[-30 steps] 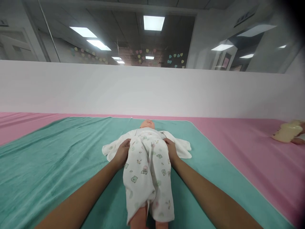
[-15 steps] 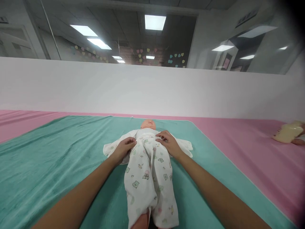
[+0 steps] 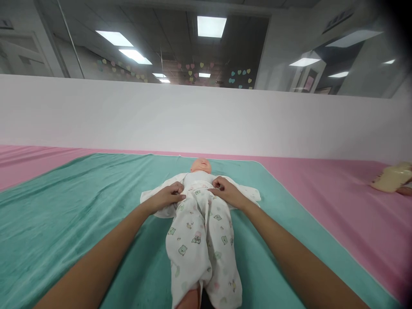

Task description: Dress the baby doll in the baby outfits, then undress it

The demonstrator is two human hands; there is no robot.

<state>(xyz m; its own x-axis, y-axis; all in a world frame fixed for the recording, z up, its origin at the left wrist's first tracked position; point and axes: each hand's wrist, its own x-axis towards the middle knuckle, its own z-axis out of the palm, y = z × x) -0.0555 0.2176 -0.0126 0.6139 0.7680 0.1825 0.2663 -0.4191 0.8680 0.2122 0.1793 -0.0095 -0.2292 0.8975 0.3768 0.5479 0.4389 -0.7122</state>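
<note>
A baby doll (image 3: 201,165) lies on its back, head pointing away from me, in a white long-sleeved top (image 3: 174,179) and white baby trousers (image 3: 199,240) printed with small bears. My left hand (image 3: 167,196) is at the left side of the trousers' waist, its fingers curled and its thumb on the cloth. At the opposite side of the waist, my right hand (image 3: 228,192) also has curled fingers, with the thumb laid across the waistband. Both hands grip the edge of the trousers. One bare doll leg (image 3: 190,299) shows below the left trouser leg.
Under the doll is a teal cloth (image 3: 80,206), spread over a pink cover (image 3: 322,184). A low white wall (image 3: 193,120) with glass above it runs behind. At the far right, another person's hand (image 3: 406,190) is beside a pale yellow object (image 3: 390,177).
My fingers have curled in more at the waist, and the thumbs now lie on the waistband. My left wrist has shifted slightly left. The doll stays in place.
</note>
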